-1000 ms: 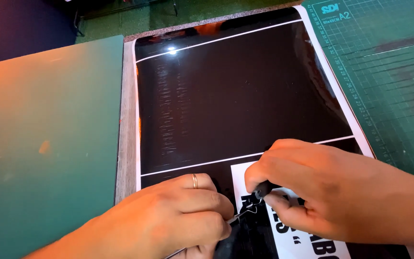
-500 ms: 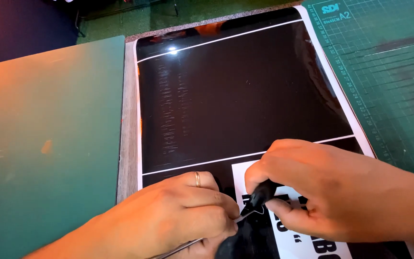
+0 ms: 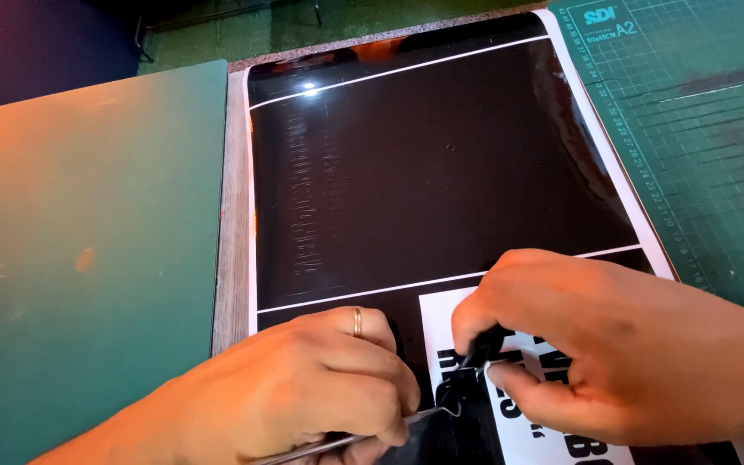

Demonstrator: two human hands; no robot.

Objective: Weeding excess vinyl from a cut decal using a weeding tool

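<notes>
At the bottom of the frame the right hand point(image 3: 596, 344) pinches a peeled black vinyl strip point(image 3: 475, 353). The left hand point(image 3: 320, 387) grips a thin metal tool point(image 3: 372, 433), probably a weeding hook, on the glossy black sheet point(image 3: 424, 164).

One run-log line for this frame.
left hand: holds metal pick | right hand: pinches black vinyl strip | sheet: black, glossy

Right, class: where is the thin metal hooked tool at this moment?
In the head view, the metal hooked tool lies at bottom centre, gripped in the left hand, its tip by the black strip that the right hand pinches over the black vinyl sheet.
</notes>
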